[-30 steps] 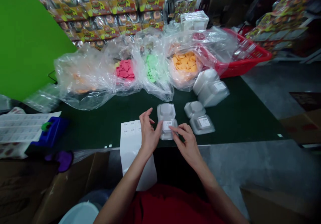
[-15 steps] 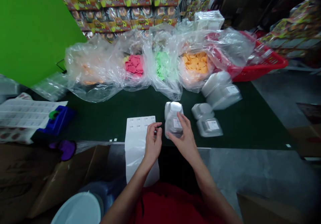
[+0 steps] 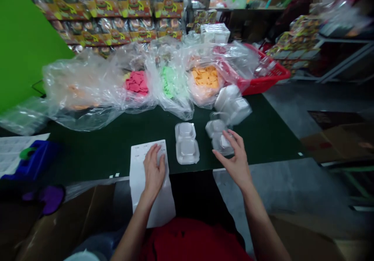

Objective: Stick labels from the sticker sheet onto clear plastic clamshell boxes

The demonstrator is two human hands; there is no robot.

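My left hand point(image 3: 154, 171) rests over the upper part of a white label sheet point(image 3: 137, 175), fingers stretched out and a little apart. The sheet hangs over the table's front edge. My right hand point(image 3: 236, 159) is at a clear two-part clamshell container point(image 3: 216, 144) bearing a white label, thumb and fingers spread over its front part. Whether the fingertips touch it is hard to tell. Between my hands lies an open clear clamshell container point(image 3: 187, 146) with no label showing. More labelled clamshells point(image 3: 238, 111) are piled behind the right hand.
Plastic bags at the back hold pink pieces point(image 3: 137, 82), green pieces point(image 3: 167, 82) and orange pieces point(image 3: 206, 77). A red basket point(image 3: 263, 83) stands back right. A blue tape dispenser point(image 3: 41, 161) sits left. Packaged boxes point(image 3: 131, 7) are stacked behind.
My right hand has moved right with the labelled clamshell to the others there, exposing an unlabelled one. My left hand has moved left onto the label sheet. The view has turned right.
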